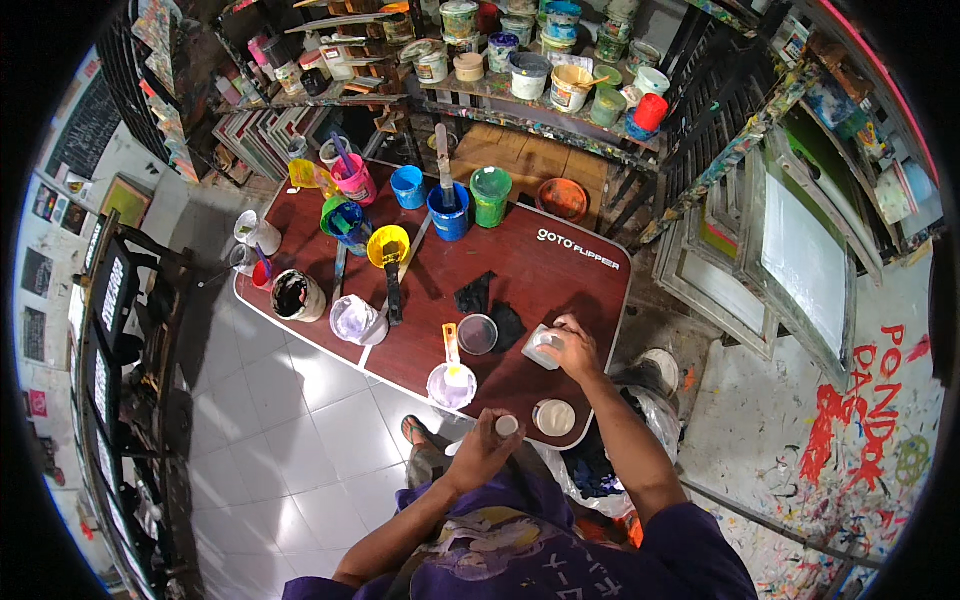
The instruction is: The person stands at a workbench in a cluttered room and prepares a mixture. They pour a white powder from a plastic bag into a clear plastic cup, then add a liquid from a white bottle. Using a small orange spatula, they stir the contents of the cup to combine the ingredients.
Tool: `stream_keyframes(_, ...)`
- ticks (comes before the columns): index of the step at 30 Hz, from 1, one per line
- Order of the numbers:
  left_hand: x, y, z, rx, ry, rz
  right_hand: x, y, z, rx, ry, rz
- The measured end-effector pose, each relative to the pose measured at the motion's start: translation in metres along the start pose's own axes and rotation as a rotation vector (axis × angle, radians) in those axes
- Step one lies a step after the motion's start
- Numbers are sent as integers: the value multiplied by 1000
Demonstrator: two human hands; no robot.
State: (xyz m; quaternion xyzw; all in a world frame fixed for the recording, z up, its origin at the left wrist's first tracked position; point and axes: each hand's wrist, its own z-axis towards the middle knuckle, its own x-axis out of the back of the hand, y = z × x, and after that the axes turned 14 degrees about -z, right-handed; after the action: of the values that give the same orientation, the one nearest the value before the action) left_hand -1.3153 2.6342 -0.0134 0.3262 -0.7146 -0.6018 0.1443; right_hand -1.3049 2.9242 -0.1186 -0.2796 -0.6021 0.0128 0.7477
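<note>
My left hand (478, 462) is closed around a small white round cup or cap (507, 426) at the table's near edge. Farther right, my right hand (572, 350) grips a whitish translucent squarish container (541, 349) at the tabletop; its exact kind is unclear. Between the hands, near the edge, stands an open tub of cream-coloured stuff (554, 418). Left of that is a cup of pale lilac paint (452, 388) with an orange-and-white spatula (452, 345) in it. A clear round lid or shallow dish (478, 334) lies beside black cloths (507, 327).
The dark red table (540, 275) bears several paint pots farther left, including a yellow cup (388, 245), blue pot (449, 213) and green pot (491, 197). Paint-filled shelves (520, 95) stand behind. Framed screens (800, 260) lean at right; a dark rack (110, 350) is left.
</note>
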Motion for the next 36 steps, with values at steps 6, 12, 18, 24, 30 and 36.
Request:
stream_keyframes(6,-16,5,83,-256,144,415,34,7,-48,-318,339,240)
stream_keyframes(12,-22,10,171,71,1,862,46,32,-174,-638,373,259)
stream_keyframes(18,-17,-27,214,-244,-207,1294,46,30,-256,-914,428,167)
stream_keyframes(24,-22,-60,236,-167,-374,1337,45,30,-288,-971,496,95)
stream_keyframes(30,2,-109,243,-173,-286,1143,46,29,-270,-934,531,163)
stream_keyframes(36,-22,-89,237,-81,-220,1198,59,43,-238,-806,506,153)
